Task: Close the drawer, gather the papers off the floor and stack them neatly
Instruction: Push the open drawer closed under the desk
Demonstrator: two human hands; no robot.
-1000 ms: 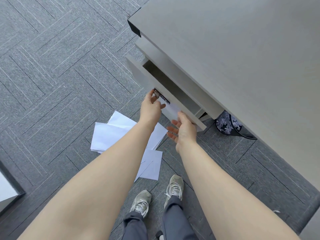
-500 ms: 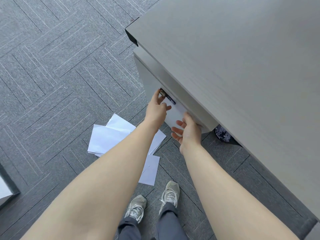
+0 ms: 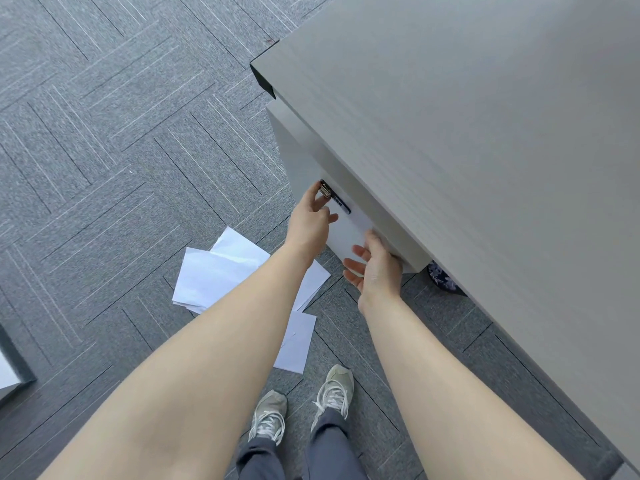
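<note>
The drawer (image 3: 349, 230) of the pale grey cabinet under the desk sits flush in its cabinet. Its front has a small metal lock at the top left. My left hand (image 3: 310, 223) rests against the left part of the drawer front, fingers near the lock, holding nothing. My right hand (image 3: 375, 268) lies flat against the lower right corner of the front, fingers spread. Several white papers (image 3: 214, 271) lie scattered on the carpet to the left of my arms, one sheet (image 3: 296, 341) nearer my feet.
The grey desk top (image 3: 485, 168) fills the right side and overhangs the cabinet. A dark patterned object (image 3: 441, 277) sits on the floor under the desk. My shoes (image 3: 301, 407) stand on the grey carpet. A light-coloured object (image 3: 7, 372) is at the left edge.
The drawer stood open a second ago; both hands pushed it in, and it is now flush with the cabinet. My hands stay on its front.
</note>
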